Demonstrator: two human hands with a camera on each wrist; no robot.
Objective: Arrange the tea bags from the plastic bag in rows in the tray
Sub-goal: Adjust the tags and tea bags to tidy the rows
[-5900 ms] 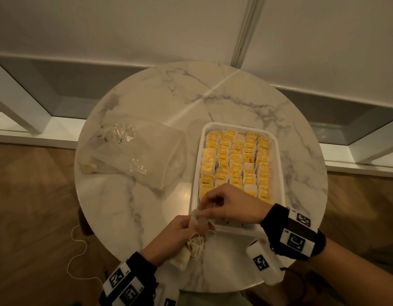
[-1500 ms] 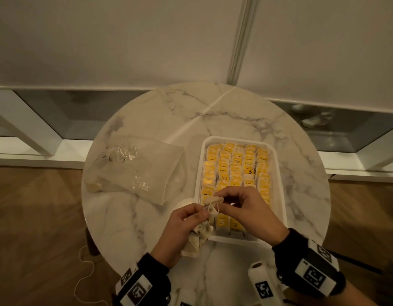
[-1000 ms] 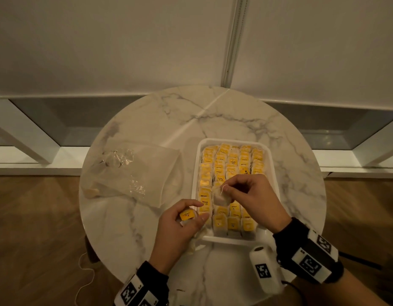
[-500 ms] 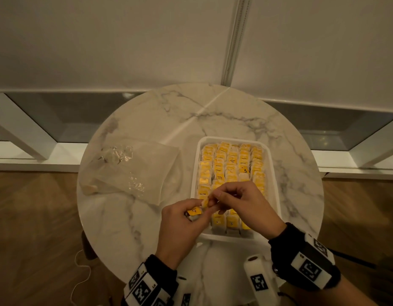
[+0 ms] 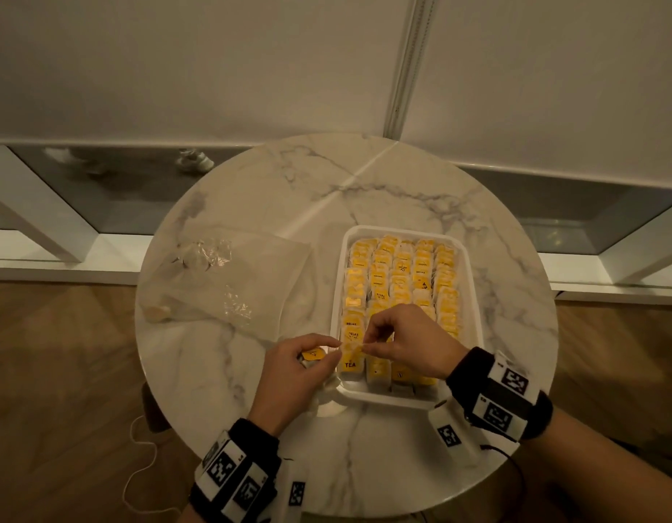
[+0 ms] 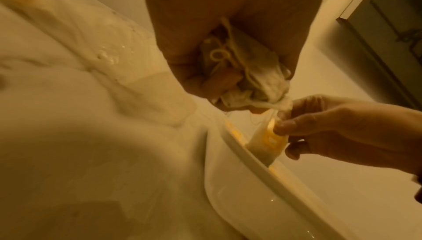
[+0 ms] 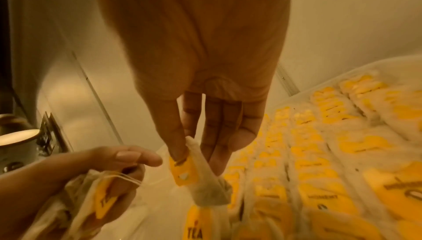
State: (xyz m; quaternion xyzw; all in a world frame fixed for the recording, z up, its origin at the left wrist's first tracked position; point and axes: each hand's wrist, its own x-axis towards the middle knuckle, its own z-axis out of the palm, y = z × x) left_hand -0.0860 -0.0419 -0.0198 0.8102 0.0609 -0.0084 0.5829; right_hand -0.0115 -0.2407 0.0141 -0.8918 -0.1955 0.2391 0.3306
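Note:
A white tray on the round marble table holds rows of tea bags with yellow tags. My right hand hovers over the tray's near left corner and pinches one tea bag with its yellow tag between thumb and forefinger. My left hand, just left of the tray, grips a bunch of tea bags and strings in its curled fingers; one yellow tag shows on top. The clear plastic bag lies flat at the table's left.
One loose tea bag sits inside the plastic bag near the table's left edge. A white cord trails on the wooden floor at lower left. A window ledge and blind stand behind the table.
My right hand carried one tea bag over the tray, came back to my left hand's bunch, and now pinches another bag at the tray's near left corner. My left hand stayed beside the tray.

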